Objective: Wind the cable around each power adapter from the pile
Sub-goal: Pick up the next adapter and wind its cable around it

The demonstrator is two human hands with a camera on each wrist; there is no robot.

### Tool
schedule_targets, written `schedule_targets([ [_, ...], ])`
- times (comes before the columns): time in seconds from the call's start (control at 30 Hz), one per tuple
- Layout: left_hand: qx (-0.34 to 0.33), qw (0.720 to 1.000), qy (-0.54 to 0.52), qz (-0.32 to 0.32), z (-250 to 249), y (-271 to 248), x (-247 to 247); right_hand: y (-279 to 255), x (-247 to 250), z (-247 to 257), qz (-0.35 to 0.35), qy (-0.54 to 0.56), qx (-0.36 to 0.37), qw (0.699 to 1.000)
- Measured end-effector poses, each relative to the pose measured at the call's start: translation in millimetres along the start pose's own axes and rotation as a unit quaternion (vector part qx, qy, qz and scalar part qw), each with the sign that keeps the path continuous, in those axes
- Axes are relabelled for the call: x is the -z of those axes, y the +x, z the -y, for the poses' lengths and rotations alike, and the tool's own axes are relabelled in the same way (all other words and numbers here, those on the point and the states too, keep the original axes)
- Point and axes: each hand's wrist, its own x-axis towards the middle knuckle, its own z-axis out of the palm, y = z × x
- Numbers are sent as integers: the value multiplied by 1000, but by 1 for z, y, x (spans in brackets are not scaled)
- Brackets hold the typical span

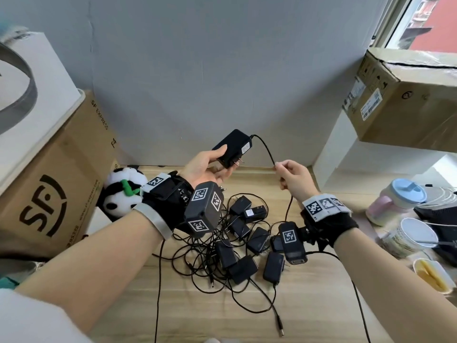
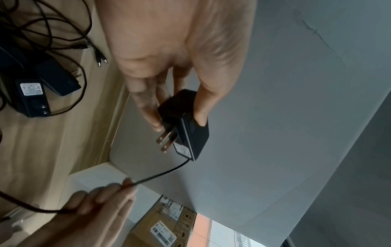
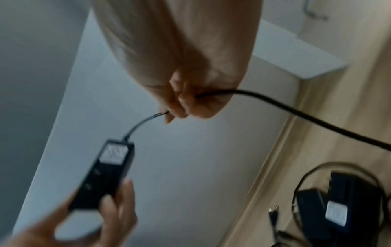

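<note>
A pale wooden desk (image 1: 309,305) is running up to a grey wall (image 1: 197,70), and things are crowding it from both sides. At the far left a brown cardboard box (image 1: 57,194) printed with large dark letters is standing with a white box (image 1: 32,90) sitting on top of it, and a plush panda (image 1: 122,191) is leaning against its near corner. Next, the left hand (image 1: 205,169) is holding a black power adapter (image 1: 231,147) up above the desk, thumb pressing on one broad face and fingers curling under the other, with the two metal prongs (image 2: 166,141) pointing out past the fingertips. The adapter's cable (image 1: 265,147) is leaving its far end, arching over and dropping to the right hand (image 1: 293,179), whose thumb and curled fingers are pinching it; below that grip the cable is hanging down toward the desk. None of it is lying around the adapter body. Under and between the two wrists the pile (image 1: 242,241) of black adapters and tangled leads is lying on the wood. At the right edge a pastel cup with a blue lid (image 1: 395,201) is standing near an open white tub (image 1: 410,237), and a taped cardboard carton (image 1: 408,100) is sitting higher up on a white ledge beside the window (image 1: 435,21).
</note>
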Motion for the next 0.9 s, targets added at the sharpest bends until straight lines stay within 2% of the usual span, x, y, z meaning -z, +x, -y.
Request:
schedule_targets([
  [0.1, 9, 998, 58, 22, 6, -2, -9, -4, -14, 0, 26, -153, 43, 987],
  [0.2, -32, 996, 84, 21, 17, 0, -20, -11, -31, 10, 54, -217, 86, 971],
  [0.43, -130, 987, 95, -23, 24, 9, -20, -17, -29, 21, 89, -218, 105, 966],
  [0.6, -202, 964, 172, -35, 26, 10, -22, -17, -27, 24, 94, -239, 109, 960],
  [0.7, -223, 944, 241, -19, 28, 8, -21, -17, -20, 29, 92, -246, 118, 958],
  [0.83, -230, 935, 271, -2, 27, 5, -21, -15, -8, 37, 77, -239, 135, 959],
  [0.9, -234, 919, 318, -2, 25, 5, -20, -12, -3, 41, 74, -226, 139, 961],
])
